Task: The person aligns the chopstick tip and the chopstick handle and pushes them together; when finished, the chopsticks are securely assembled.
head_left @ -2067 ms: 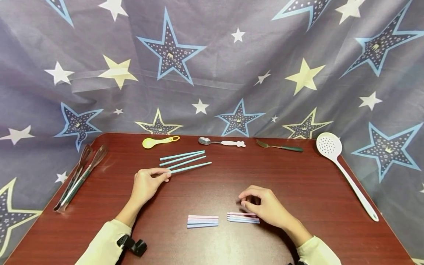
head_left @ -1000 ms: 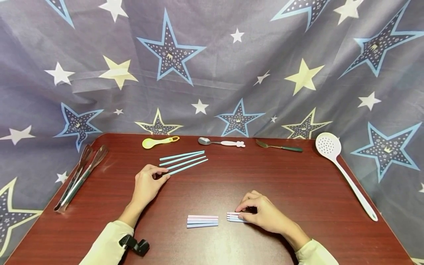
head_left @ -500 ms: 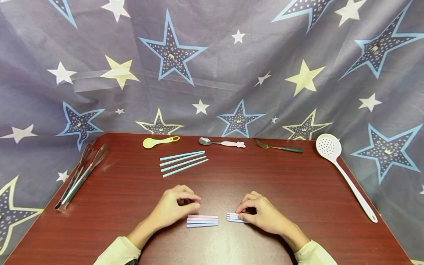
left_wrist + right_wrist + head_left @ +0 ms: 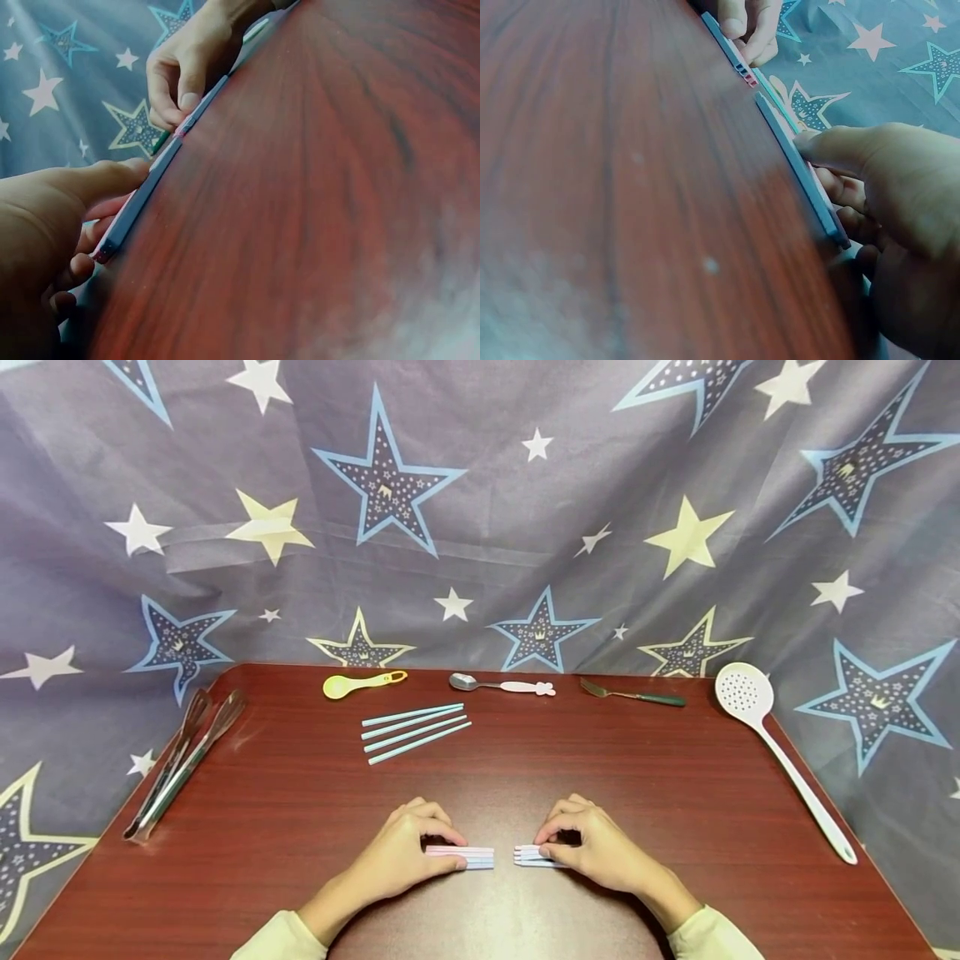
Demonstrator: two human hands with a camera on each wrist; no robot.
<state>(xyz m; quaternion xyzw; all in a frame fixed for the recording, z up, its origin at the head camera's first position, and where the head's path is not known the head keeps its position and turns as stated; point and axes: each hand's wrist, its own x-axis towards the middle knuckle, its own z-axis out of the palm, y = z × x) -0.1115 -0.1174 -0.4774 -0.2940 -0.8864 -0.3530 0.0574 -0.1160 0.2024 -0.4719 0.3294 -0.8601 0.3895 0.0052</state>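
My left hand [image 4: 401,853] pinches a row of short pink and pale-blue sticks [image 4: 482,857] by its left part, with the thumb on the near side and fingers on the far side. To the right, my right hand [image 4: 603,850] holds a second such row of sticks [image 4: 527,855] between thumb and fingers, covering its right part. A small gap separates the two rows, which lie end to end. In the left wrist view, the thumb presses the blue side of the sticks [image 4: 135,210] low at the tabletop. The right wrist view shows the other sticks [image 4: 799,172] gripped likewise.
Several longer teal sticks [image 4: 416,742] lie fanned out behind the left hand. Along the back are a yellow measuring spoon [image 4: 360,682], a spoon with a white handle [image 4: 525,686] and a green-handled fork [image 4: 656,698]. Metal tongs [image 4: 180,772] lie left, a white skimmer [image 4: 798,768] right.
My left hand has let go of the nearest teal stick, come toward me and taken hold of the left short row. My right hand has lowered onto the right row and stayed there.
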